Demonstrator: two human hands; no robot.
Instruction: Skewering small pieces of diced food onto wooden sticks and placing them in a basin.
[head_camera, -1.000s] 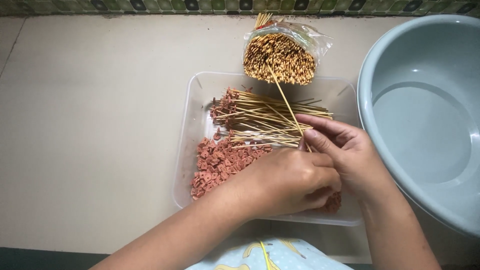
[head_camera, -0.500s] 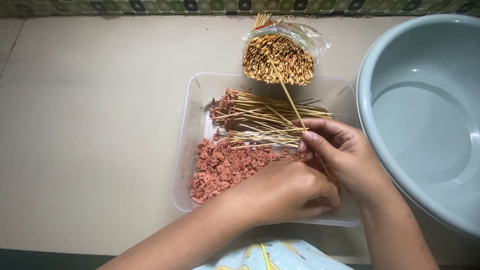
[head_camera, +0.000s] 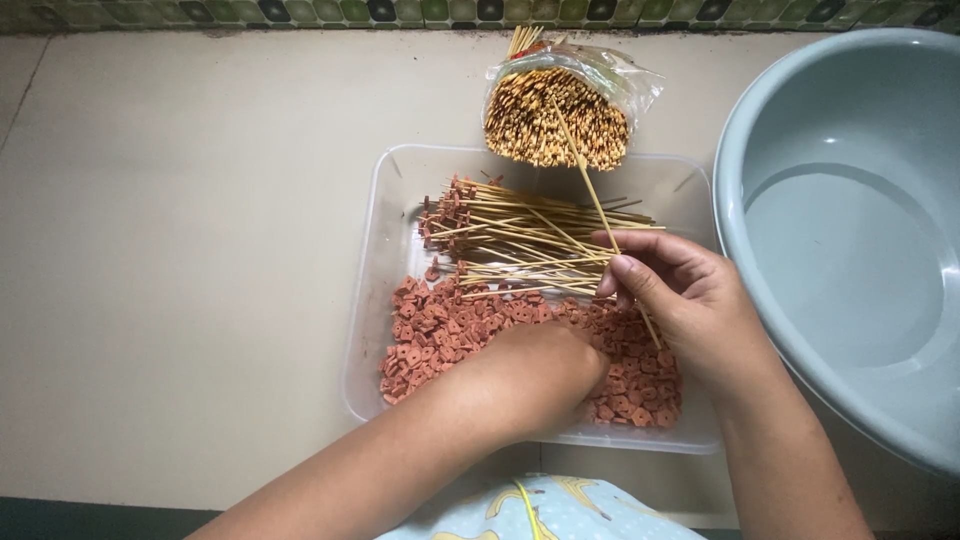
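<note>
Right hand (head_camera: 690, 300) pinches a bamboo skewer (head_camera: 590, 190) over the clear tray (head_camera: 375, 300); left hand (head_camera: 540, 375), fingers curled, digs among red sausage slices (head_camera: 440, 335).

My left hand (head_camera: 535, 375) lay knuckles-up over the red pieces (head_camera: 450, 330), hiding its own fingertips and whatever they pinched. The grey basin (head_camera: 850, 230) ran off the right edge. My right hand (head_camera: 690, 300) covered the lower end of the single skewer (head_camera: 590, 185).
</note>
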